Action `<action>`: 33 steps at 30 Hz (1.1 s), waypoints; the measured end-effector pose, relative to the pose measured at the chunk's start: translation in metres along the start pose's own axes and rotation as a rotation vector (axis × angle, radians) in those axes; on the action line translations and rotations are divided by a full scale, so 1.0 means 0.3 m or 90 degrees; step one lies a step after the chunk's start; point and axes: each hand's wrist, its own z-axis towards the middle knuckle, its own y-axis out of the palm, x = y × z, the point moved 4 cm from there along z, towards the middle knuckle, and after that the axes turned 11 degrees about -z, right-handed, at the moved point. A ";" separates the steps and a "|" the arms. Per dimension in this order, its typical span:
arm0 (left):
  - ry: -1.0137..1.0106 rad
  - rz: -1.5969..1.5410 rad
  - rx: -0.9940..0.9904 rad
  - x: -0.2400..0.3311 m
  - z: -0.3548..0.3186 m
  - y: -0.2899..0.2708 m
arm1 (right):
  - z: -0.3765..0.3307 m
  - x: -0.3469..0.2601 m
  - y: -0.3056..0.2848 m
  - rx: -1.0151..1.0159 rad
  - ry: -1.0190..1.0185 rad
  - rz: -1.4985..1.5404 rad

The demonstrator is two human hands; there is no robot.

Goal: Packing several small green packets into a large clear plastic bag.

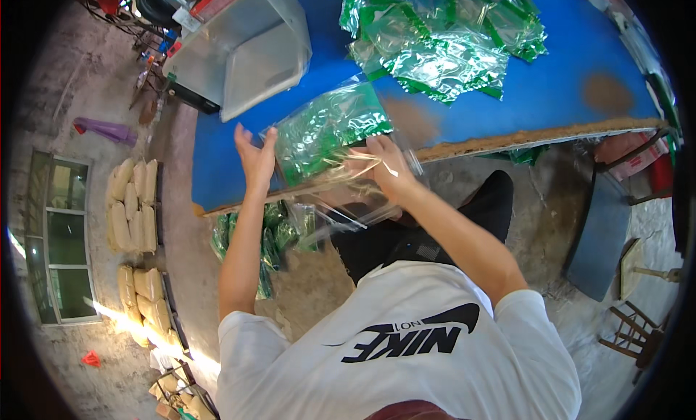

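A clear plastic bag with a green printed part, perhaps several lying together, is at the table's near edge, its clear end crumpled toward me. My right hand has its fingers closed on the near right side of this plastic. At the left edge of the bag, my left hand is raised with thumb and fingers apart. Whether its thumb touches the plastic I cannot tell. Farther back on the right lies a spread pile of similar green and clear bags.
The blue tabletop has a worn near edge. A grey translucent bin stands open at the back left. More green bags hang or lie below the table edge. Stacked tan sacks are at left, a dark bench at right.
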 end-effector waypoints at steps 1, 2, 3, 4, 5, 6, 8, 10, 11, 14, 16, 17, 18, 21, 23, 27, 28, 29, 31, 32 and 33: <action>0.177 0.097 -0.003 0.032 -0.002 0.007 | -0.045 0.043 0.003 -0.009 -0.053 0.040; 0.352 0.198 -0.001 0.086 -0.029 0.017 | -0.101 0.045 0.037 -0.009 -0.040 0.052; 0.313 0.156 -0.170 0.093 -0.043 0.063 | -0.118 0.064 0.060 -0.010 -0.069 0.038; 0.387 0.259 -0.243 0.141 -0.087 0.129 | -0.132 0.076 0.080 -0.007 -0.092 0.040; 0.450 0.286 -0.321 0.125 -0.103 0.200 | -0.138 0.075 0.084 0.000 -0.120 0.041; 0.473 0.406 -0.353 0.096 -0.131 0.273 | -0.128 0.087 0.073 0.005 -0.114 0.030; 0.497 0.514 -0.384 0.044 -0.147 0.334 | -0.103 0.100 0.061 0.025 -0.116 0.051; 0.459 0.493 -0.393 -0.019 -0.145 0.363 | -0.150 0.129 0.086 0.028 -0.163 0.017; 0.471 0.471 -0.406 -0.023 -0.147 0.373 | -0.173 0.175 0.087 -0.002 -0.089 -0.034; 0.472 0.501 -0.349 -0.031 -0.151 0.336 | -0.335 0.195 0.161 -0.373 0.057 -0.329; 0.472 0.623 -0.259 -0.013 -0.176 0.324 | -0.365 -0.083 0.151 -0.351 -0.115 -0.448; 0.482 0.617 -0.261 -0.008 -0.202 0.319 | -0.326 -0.203 0.110 -0.262 -0.253 -0.541; 0.417 0.647 -0.211 -0.015 -0.216 0.286 | -0.213 -0.266 0.011 -0.081 -0.304 -0.623; 0.329 0.655 -0.151 -0.082 -0.190 0.193 | 0.064 -0.555 -0.239 0.306 -0.589 -0.823; 0.304 0.641 -0.130 -0.095 -0.132 0.122 | 0.193 -0.566 -0.417 0.470 -0.488 -1.140; 0.207 0.693 -0.127 -0.180 0.086 -0.101 | 0.201 -0.442 -0.487 0.369 -0.459 -1.276; 0.238 0.691 -0.155 -0.198 0.145 -0.172 | 0.170 -0.436 -0.480 0.310 -0.468 -1.283; 0.268 0.688 -0.190 -0.208 0.179 -0.215 | 0.138 -0.435 -0.481 0.254 -0.469 -1.289; 0.257 0.661 -0.217 -0.145 0.178 -0.228 | 0.072 -0.472 -0.484 0.174 -0.466 -1.279; 0.371 0.705 -0.158 -0.087 0.139 -0.203 | 0.038 -0.473 -0.467 0.225 -0.525 -1.286; 0.490 0.739 -0.096 -0.030 0.096 -0.152 | 0.012 -0.478 -0.452 0.283 -0.586 -1.295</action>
